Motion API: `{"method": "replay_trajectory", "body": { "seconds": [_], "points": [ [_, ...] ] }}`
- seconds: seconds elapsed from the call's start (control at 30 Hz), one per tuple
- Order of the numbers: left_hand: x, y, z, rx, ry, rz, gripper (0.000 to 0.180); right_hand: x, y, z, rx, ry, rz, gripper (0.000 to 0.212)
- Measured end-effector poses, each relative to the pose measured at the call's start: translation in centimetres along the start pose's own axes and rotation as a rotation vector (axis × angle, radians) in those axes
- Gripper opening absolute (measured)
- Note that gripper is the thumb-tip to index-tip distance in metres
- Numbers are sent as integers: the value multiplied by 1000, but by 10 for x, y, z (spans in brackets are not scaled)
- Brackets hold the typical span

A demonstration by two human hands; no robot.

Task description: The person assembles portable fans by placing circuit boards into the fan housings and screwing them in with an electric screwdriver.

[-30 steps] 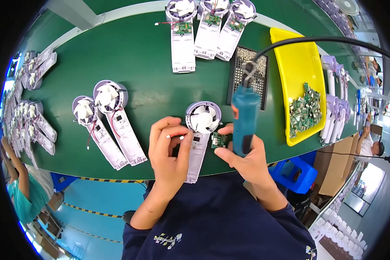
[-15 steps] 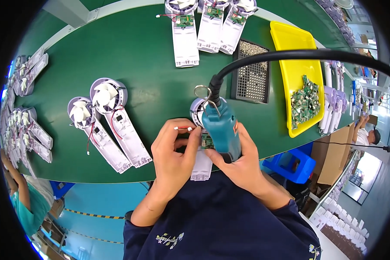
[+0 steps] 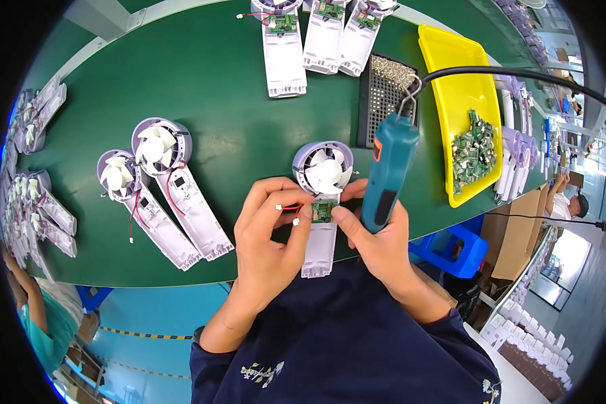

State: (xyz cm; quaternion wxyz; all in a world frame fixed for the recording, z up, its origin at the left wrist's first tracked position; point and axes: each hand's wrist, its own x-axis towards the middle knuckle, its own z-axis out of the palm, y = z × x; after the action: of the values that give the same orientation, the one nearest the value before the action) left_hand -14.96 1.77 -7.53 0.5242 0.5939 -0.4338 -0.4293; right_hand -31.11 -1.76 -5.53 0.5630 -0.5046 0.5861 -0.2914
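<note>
In front of me lies an opened white and lilac handheld fan (image 3: 318, 252), with its white blades at the top. A small green circuit board (image 3: 324, 211) sits in its handle just below the fan head. My left hand (image 3: 266, 236) is closed on the left side of the fan, its thumb at the board's edge. Red wires with white plugs (image 3: 296, 220) stick out by these fingers. My right hand (image 3: 384, 252) holds a teal electric screwdriver (image 3: 392, 161) tilted to the right, its thumb against the board's right side. The screwdriver's tip is hidden.
Two opened fans (image 3: 198, 222) lie to the left, and three with boards (image 3: 284, 64) at the back. A black screw tray (image 3: 382, 101) stands near a yellow bin (image 3: 454, 60) of circuit boards. The screwdriver's black cable (image 3: 505, 70) runs right. More fans (image 3: 44, 202) lie far left.
The screwdriver has swung up and to the right, away from over the fan, so the blades and the board now show. My left hand stays beside the board.
</note>
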Motion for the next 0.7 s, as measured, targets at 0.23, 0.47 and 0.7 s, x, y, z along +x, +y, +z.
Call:
{"method": "replay_trajectory", "body": {
  "seconds": [0.23,0.47,0.7],
  "points": [
    [0,4,2,7,34,-55,17,-1,1,5,-91,-3,12,41],
    [-2,8,3,-41,44,-134,18,0,-2,6,-54,2,10,42],
    [-8,1,7,12,88,-64,17,0,-7,10,-69,46,56,31]
  ]
}}
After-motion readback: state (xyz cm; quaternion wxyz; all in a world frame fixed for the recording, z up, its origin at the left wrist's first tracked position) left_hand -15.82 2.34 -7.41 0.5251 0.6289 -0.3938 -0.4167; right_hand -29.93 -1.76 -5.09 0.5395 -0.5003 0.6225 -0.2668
